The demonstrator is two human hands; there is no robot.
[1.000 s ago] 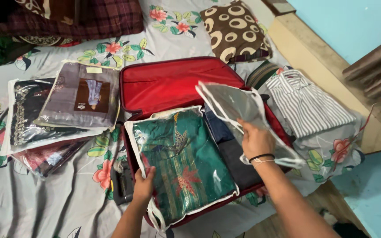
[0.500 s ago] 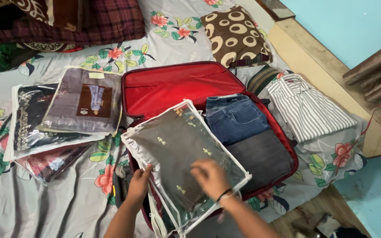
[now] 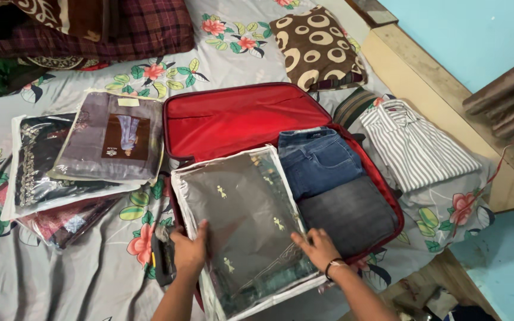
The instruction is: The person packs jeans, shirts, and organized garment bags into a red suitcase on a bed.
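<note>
An open red suitcase [image 3: 233,116] lies on a floral bedsheet. In its left half sits a clear plastic packet with a dark grey garment [image 3: 239,214], on top of other packets. My left hand [image 3: 190,252] grips the packet's near left edge. My right hand [image 3: 318,248] rests flat on its near right corner, fingers spread. Folded blue jeans [image 3: 319,160] and a dark grey folded garment [image 3: 349,214] fill the suitcase's right half.
A stack of packed garments [image 3: 84,154] lies left of the suitcase. A striped folded shirt [image 3: 414,145] is on the right, a brown circle-patterned pillow [image 3: 319,47] behind it. Dark blankets [image 3: 90,27] lie at the back left. The bed edge and wooden floor [image 3: 411,291] are near right.
The grey garment packet went from held up in my right hand to lying flat over the green packet in the suitcase. Both hands now press its near edge.
</note>
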